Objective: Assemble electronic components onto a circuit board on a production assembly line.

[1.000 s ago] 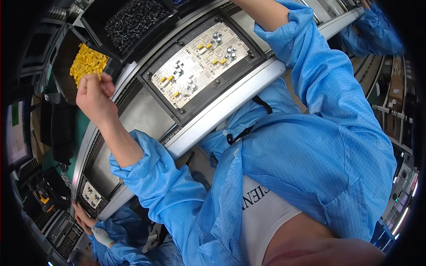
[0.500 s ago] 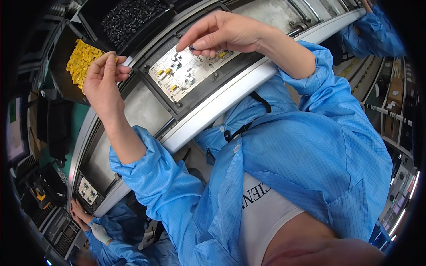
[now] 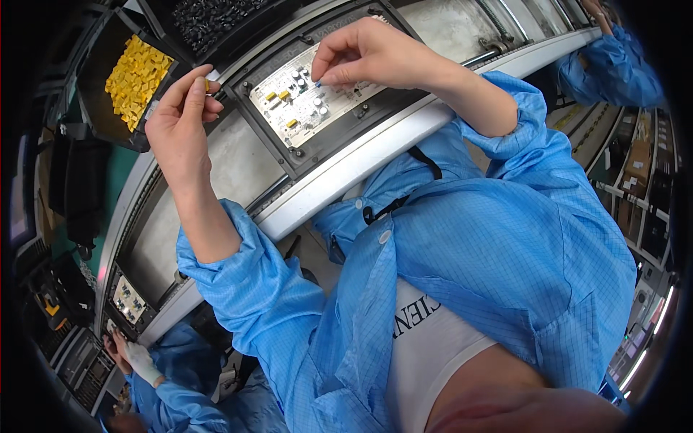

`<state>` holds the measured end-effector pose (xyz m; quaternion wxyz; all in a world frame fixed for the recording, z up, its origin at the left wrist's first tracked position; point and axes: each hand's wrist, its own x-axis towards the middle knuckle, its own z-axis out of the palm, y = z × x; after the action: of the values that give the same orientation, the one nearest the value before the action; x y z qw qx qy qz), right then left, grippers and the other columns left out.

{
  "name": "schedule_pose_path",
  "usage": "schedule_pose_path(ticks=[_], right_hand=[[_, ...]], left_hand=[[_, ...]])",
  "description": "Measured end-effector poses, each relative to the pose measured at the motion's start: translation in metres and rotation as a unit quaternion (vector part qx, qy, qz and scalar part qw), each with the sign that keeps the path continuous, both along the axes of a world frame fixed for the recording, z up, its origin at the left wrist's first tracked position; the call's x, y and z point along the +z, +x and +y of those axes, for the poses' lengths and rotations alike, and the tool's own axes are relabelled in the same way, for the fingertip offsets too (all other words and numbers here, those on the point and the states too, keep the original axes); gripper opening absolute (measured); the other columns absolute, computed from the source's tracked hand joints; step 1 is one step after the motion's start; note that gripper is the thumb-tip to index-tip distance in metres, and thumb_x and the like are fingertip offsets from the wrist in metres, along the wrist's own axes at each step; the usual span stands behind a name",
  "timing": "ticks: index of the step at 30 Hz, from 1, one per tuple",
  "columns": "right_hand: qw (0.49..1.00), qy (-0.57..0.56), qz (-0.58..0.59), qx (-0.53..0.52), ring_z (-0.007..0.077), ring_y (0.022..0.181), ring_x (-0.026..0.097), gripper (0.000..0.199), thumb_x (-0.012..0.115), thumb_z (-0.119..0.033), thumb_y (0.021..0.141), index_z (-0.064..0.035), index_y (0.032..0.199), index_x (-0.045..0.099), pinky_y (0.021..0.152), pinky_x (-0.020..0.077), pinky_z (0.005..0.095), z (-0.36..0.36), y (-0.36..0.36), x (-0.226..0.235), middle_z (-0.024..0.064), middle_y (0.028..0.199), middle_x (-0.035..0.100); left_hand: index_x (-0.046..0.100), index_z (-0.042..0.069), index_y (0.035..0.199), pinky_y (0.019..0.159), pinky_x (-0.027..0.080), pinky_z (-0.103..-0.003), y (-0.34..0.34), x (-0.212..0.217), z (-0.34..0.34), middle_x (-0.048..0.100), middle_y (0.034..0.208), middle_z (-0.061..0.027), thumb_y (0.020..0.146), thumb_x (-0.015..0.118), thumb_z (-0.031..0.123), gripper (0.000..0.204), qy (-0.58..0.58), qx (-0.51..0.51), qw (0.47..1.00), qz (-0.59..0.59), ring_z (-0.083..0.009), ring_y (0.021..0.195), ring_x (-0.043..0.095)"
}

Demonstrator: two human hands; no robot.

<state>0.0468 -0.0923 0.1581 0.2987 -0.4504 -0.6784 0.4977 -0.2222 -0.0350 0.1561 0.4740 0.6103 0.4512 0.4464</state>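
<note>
My left hand (image 3: 182,119) is closed, with a small yellow box-shaped capacitor (image 3: 208,85) pinched between thumb and fingers beside the left end of the circuit board. Thumb and forefinger of my right hand (image 3: 375,58) come together right at the board's surface. A small blue component (image 3: 317,84) shows at their tips; the fingers partly cover it. The pale circuit board (image 3: 303,132) lies in a black frame (image 3: 339,133) and bears several yellow capacitors, dark round capacitors and white-topped ones. My right hand hides part of the board's far side.
A black bin of yellow capacitors (image 3: 137,79) stands at the far left, next to a bin of black parts (image 3: 216,22). A metal rail (image 3: 339,177) runs along the near side. Lower left, another board (image 3: 130,299) lies near a co-worker's gloved hand (image 3: 141,361); another person's blue sleeve (image 3: 613,72) shows upper right.
My right hand has come down to the board with the small component at its fingertips. My left hand keeps the yellow capacitor. The board and frame sit slightly farther right in view.
</note>
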Motion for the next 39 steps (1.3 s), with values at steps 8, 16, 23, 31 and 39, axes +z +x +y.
schedule_pose_path(ticks=[8, 16, 23, 31, 39], right_hand=[[0.927, 0.237, -0.291, -0.013, 0.0273, 0.082, 0.063, 0.014, 0.066, -0.013, 0.083, -0.0042, 0.094, 0.066, 0.072, 0.0509, 0.0367, -0.011, -0.009, -0.013, 0.0095, 0.092, 0.064], [0.91, 0.243, -0.336, 0.001, 0.0293, 0.085, 0.063, 0.012, 0.063, -0.013, 0.085, -0.0044, 0.092, 0.065, 0.073, 0.0514, 0.0384, -0.017, -0.015, -0.015, 0.0093, 0.093, 0.063], [0.894, 0.287, -0.343, 0.001, 0.0301, 0.084, 0.065, 0.013, 0.062, -0.011, 0.083, -0.0029, 0.09, 0.068, 0.071, 0.0531, 0.0394, -0.022, -0.02, -0.013, 0.0111, 0.092, 0.065], [0.9, 0.232, -0.368, -0.033, 0.0285, 0.082, 0.064, 0.011, 0.063, -0.016, 0.085, -0.0059, 0.088, 0.065, 0.071, 0.0512, 0.0393, -0.023, -0.02, -0.016, 0.0085, 0.09, 0.063], [0.885, 0.227, -0.404, -0.041, 0.0298, 0.083, 0.065, 0.01, 0.063, -0.014, 0.082, -0.0049, 0.085, 0.066, 0.069, 0.0519, 0.0412, -0.028, -0.023, -0.009, 0.0091, 0.088, 0.064]], left_hand=[[0.069, 0.0, 0.111, 0.066, 0.047, -0.019, 0.012, -0.002, -0.011, 0.07, 0.088, -0.0061, 0.092, 0.062, 0.007, 0.022, -0.004, -0.041, 0.998, 0.038, -0.0051, 0.071, 0.057], [0.07, 0.001, 0.106, 0.066, 0.047, -0.02, 0.01, -0.003, -0.013, 0.071, 0.086, -0.0045, 0.09, 0.062, 0.007, 0.019, 0.019, -0.064, 0.995, 0.076, -0.0057, 0.071, 0.058], [0.07, 0.001, 0.107, 0.067, 0.047, -0.02, 0.008, -0.002, -0.014, 0.07, 0.086, -0.0042, 0.091, 0.062, 0.006, 0.019, 0.018, -0.068, 0.994, 0.084, -0.006, 0.072, 0.058], [0.069, -0.002, 0.107, 0.067, 0.049, -0.021, 0.015, 0.002, -0.026, 0.069, 0.085, -0.0053, 0.09, 0.062, 0.003, 0.019, -0.003, -0.117, 0.988, 0.101, -0.0078, 0.071, 0.062], [0.071, 0.001, 0.104, 0.068, 0.051, -0.022, 0.038, 0.007, -0.048, 0.071, 0.083, -0.0076, 0.086, 0.065, 0.002, 0.019, 0.037, -0.125, 0.977, 0.169, -0.0096, 0.074, 0.065]])
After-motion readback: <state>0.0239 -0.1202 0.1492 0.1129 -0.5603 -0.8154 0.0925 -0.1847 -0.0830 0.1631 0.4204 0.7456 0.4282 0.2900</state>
